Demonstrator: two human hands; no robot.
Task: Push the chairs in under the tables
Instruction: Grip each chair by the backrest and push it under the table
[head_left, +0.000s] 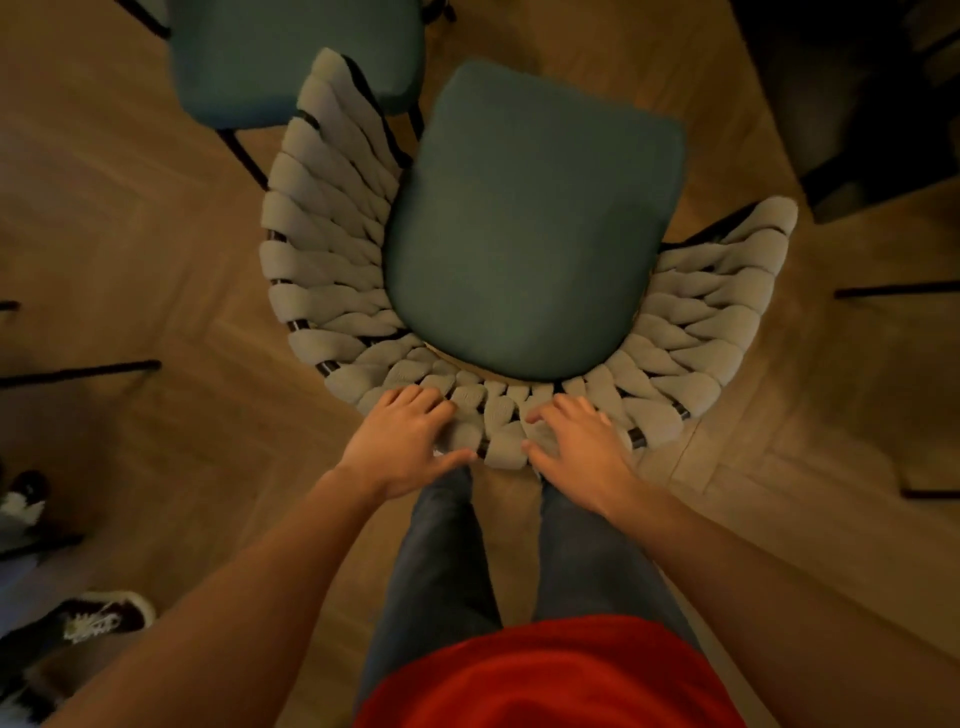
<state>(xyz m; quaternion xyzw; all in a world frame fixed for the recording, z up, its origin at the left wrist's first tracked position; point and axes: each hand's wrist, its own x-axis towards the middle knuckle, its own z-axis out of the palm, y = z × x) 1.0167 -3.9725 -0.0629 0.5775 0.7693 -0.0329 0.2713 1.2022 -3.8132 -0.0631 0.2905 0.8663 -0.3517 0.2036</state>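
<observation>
A chair (530, 223) with a teal seat cushion and a curved back woven from thick beige cord stands right in front of me on the wooden floor. My left hand (405, 441) and my right hand (576, 447) both rest on the top of the woven backrest (498, 421), side by side, with fingers curled over the rim. The chair's front points away from me, toward a dark table (857, 88) at the upper right. My legs stand just behind the backrest.
A second teal chair (280, 62) stands at the upper left, close to the first chair's left arm. Thin black legs of other furniture (893, 291) show at the right and left edges. Shoes (88, 623) lie on the floor at the lower left.
</observation>
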